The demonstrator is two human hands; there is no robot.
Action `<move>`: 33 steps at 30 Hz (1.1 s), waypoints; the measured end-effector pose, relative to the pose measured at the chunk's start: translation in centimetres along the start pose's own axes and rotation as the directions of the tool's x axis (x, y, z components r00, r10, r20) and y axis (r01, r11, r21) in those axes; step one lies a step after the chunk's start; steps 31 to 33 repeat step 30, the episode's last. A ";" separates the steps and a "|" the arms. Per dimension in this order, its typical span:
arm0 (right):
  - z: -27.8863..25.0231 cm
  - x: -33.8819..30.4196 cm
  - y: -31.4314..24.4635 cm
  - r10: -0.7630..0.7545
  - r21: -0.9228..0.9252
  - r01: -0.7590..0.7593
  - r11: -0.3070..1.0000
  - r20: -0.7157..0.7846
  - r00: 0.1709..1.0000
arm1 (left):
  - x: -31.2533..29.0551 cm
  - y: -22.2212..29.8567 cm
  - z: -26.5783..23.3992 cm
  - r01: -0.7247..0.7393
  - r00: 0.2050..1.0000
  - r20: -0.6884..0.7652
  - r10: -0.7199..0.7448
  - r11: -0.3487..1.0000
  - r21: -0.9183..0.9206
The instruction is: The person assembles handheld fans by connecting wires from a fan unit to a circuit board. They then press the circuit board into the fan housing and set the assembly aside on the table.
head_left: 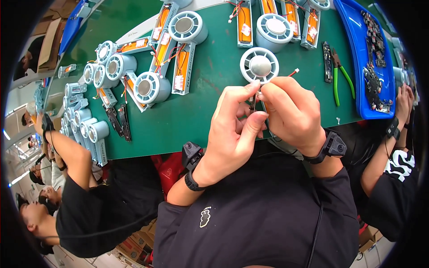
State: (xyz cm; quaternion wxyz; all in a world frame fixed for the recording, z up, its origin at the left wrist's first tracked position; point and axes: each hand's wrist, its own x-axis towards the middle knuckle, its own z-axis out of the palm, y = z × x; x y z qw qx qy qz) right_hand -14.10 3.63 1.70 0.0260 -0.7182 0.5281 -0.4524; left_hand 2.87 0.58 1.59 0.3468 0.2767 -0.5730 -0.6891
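My left hand [232, 127] and my right hand [292, 111] meet over the table's near edge. Pinched in the left fingers is a narrow dark circuit board [253, 103], mostly covered by them. The right thumb and fingers close at its upper end on a tiny pale piece that looks like a wire plug [261, 95]. Directly beyond the fingertips lies a light-blue handheld fan [260, 64] with a round silver centre; my hands hide its handle. A loose wire with a white plug [295, 72] sticks out beside the right knuckles.
Several open fan bodies with orange batteries [182, 71] lie on the green table [210, 58]. On the right are green-handled cutters [344, 80], a dark board strip [327, 61] and a blue tray [389, 89] of boards. Co-workers sit on both sides; one arm [73, 147] reaches in left.
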 end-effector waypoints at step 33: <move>-0.3 -1.4 1.5 -0.022 0.164 0.020 0.986 0.007 1.000 | -0.5 -1.3 0.6 -0.048 0.999 0.015 0.050 0.994 -0.103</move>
